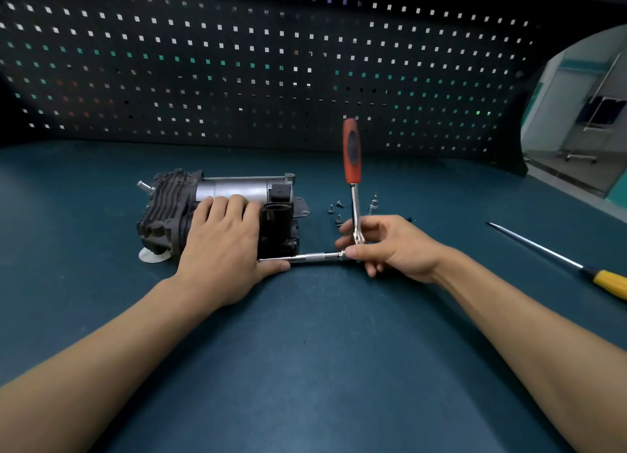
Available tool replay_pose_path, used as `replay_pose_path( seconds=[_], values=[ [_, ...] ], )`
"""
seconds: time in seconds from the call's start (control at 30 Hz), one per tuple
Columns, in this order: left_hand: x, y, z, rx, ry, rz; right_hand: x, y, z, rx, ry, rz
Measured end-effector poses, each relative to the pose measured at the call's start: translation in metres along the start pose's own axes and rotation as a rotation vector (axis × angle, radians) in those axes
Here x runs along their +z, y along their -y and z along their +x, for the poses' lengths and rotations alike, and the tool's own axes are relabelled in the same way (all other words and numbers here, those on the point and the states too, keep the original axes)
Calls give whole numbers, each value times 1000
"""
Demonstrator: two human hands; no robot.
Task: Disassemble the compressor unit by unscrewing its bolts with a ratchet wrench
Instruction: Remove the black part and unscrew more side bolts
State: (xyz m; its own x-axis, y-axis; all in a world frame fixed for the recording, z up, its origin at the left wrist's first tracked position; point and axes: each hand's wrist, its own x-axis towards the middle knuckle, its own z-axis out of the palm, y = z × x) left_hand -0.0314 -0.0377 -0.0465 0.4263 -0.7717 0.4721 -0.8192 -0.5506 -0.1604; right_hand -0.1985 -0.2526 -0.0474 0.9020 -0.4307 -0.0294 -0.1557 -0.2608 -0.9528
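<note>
The compressor unit (176, 201), black finned casting with a silver cylinder behind, lies on the dark teal bench. My left hand (224, 242) rests flat on top of it, fingers straight, thumb against the bench beside the extension bar. The ratchet wrench (353, 167) stands upright with its red and black handle pointing up. Its chrome extension bar (305, 257) runs level leftward into the black block at the unit's near right end. My right hand (386, 245) pinches the wrench's head where the handle meets the bar.
Several loose bolts (336, 211) and a small chrome socket bit (373, 203) lie on the bench (312, 367) right of the unit. A yellow-handled screwdriver (556, 259) lies at the far right. A perforated tool board (271, 62) backs the bench.
</note>
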Motion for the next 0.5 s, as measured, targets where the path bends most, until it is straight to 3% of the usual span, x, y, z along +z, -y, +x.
replay_pose_path(
  seconds=[0.5],
  values=[
    [3, 3, 1, -11, -4, -42, -7, 0, -18, -115, 44, -143]
  ],
)
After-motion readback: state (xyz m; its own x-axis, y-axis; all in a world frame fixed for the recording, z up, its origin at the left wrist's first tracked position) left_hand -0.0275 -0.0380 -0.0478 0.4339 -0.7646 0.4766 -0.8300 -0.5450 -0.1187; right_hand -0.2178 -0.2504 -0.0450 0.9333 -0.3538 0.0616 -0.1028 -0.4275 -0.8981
